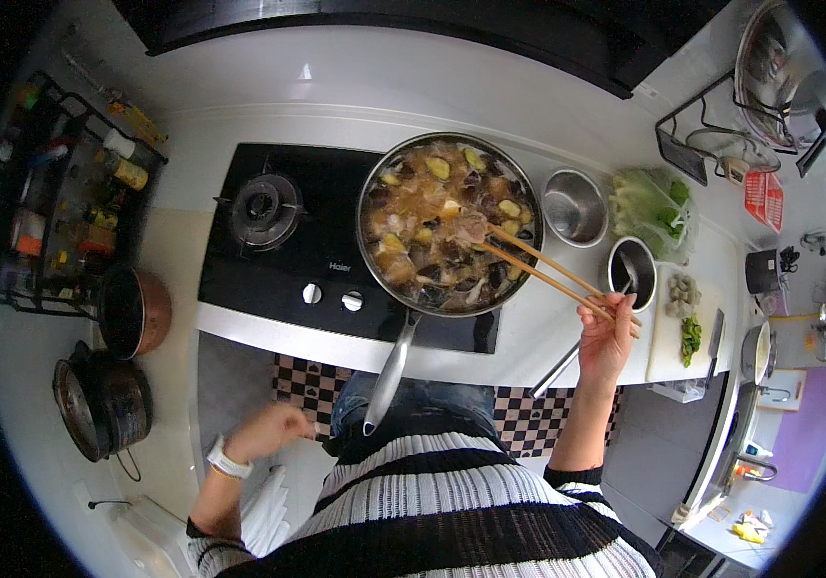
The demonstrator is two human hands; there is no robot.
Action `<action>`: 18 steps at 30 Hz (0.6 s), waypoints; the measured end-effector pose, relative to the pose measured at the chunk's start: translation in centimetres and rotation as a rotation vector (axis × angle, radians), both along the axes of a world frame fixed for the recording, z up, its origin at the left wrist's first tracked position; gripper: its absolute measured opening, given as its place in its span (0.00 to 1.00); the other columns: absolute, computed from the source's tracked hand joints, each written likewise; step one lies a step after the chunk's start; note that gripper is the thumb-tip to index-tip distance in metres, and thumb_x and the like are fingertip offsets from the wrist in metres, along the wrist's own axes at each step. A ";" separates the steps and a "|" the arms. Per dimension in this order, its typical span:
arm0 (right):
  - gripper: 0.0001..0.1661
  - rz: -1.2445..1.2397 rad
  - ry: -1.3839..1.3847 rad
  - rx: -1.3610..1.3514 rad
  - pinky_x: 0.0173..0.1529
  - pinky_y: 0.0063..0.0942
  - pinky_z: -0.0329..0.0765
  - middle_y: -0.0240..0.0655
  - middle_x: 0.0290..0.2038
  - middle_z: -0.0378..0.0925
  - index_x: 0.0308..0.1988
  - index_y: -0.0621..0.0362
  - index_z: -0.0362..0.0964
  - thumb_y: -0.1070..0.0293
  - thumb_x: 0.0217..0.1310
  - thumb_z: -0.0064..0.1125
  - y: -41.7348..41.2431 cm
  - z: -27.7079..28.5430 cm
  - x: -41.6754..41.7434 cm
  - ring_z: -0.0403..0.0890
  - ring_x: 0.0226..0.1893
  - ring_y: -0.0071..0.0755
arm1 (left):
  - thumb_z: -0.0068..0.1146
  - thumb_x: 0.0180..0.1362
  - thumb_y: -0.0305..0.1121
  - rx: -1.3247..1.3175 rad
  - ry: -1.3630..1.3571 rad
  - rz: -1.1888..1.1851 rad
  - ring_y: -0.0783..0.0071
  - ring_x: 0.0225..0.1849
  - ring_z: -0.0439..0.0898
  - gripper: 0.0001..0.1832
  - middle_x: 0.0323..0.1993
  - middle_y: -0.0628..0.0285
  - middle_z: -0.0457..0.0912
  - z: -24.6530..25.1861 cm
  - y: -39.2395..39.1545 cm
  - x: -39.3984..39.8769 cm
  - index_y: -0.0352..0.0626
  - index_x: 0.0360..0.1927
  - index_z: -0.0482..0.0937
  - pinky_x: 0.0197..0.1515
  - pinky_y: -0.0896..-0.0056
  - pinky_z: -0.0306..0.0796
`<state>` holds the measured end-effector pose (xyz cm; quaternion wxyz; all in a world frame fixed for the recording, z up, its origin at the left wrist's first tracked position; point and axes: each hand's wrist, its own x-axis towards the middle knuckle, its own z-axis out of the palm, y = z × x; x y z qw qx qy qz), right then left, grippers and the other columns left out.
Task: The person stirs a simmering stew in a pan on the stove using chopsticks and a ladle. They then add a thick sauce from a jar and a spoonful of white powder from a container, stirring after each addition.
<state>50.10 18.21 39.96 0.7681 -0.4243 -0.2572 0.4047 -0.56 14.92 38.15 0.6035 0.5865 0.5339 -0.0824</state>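
Observation:
My right hand [604,336] grips a pair of wooden chopsticks [554,271]. Their tips are in the frying pan [541,238], against a pale piece of food that looks like meat [469,225]. Around it, slices that look like eggplant [437,168] and other pieces sit in brown, bubbling liquid. The pan's metal handle [393,376] points toward my body. Low on the left, apart from the pan, is my left hand [272,432], blurred, with its fingers curled; whether they are closed is unclear. Beneath my right hand, a metal-handled utensil [557,370] reaches into a steel cup [633,274].
Left of the pan is a bare gas burner [263,209] on the black hob [326,217]. To the right are a steel bowl [576,208], bagged greens [651,217], and a cutting board [662,339] with chopped greens [690,339] and a knife [715,347]. Pots [124,397] stand at far left.

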 end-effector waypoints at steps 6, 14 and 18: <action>0.23 -0.027 -0.048 0.017 0.35 0.33 0.90 0.55 0.35 0.84 0.43 0.68 0.75 0.58 0.81 0.43 -0.9 1.6 -1.6 0.89 0.30 0.47 | 0.71 0.55 0.24 1.083 -0.152 0.411 0.74 0.28 0.73 0.06 0.30 0.63 0.73 7.5 11.1 11.2 0.39 0.35 0.85 0.30 0.73 0.69; 0.23 -0.047 -0.160 0.107 0.32 0.36 0.89 0.53 0.34 0.83 0.41 0.66 0.72 0.56 0.81 0.42 -2.7 3.6 -3.1 0.89 0.28 0.49 | 0.73 0.51 0.27 1.353 -0.309 0.493 0.63 0.34 0.75 0.10 0.34 0.61 0.73 7.3 14.0 21.8 0.45 0.37 0.87 0.36 0.63 0.68; 0.23 -0.066 -0.171 0.103 0.31 0.35 0.90 0.52 0.34 0.83 0.41 0.66 0.72 0.57 0.81 0.41 -3.2 3.4 -2.9 0.89 0.28 0.49 | 0.73 0.51 0.31 1.383 -0.238 0.503 0.63 0.36 0.73 0.10 0.36 0.63 0.73 7.1 13.6 22.4 0.47 0.38 0.87 0.39 0.62 0.67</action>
